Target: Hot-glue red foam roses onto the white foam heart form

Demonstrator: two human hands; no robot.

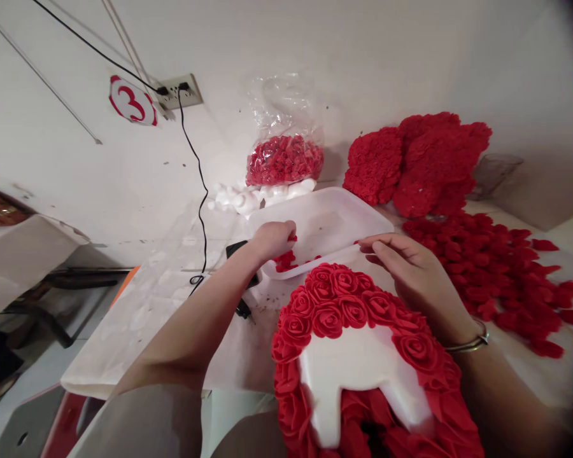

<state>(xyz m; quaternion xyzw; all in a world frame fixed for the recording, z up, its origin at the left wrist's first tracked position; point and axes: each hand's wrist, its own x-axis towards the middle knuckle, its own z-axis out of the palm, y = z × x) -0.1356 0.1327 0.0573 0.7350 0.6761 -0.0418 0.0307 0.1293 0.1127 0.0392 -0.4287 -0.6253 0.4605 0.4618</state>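
At white tray [337, 222] | left hand [274, 238] curled | right hand [405, 257] pointing leftward

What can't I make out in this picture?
In the head view:
Red bit: mostly hidden by the left hand.
Red speck at the right hand: too small to identify.
Rose-covered form: lower end cut off by the bottom edge.
Black object: partly hidden behind the left forearm.

Off-white wall [386, 57] with socket plate [194, 95] and red "3" sign [132, 102].
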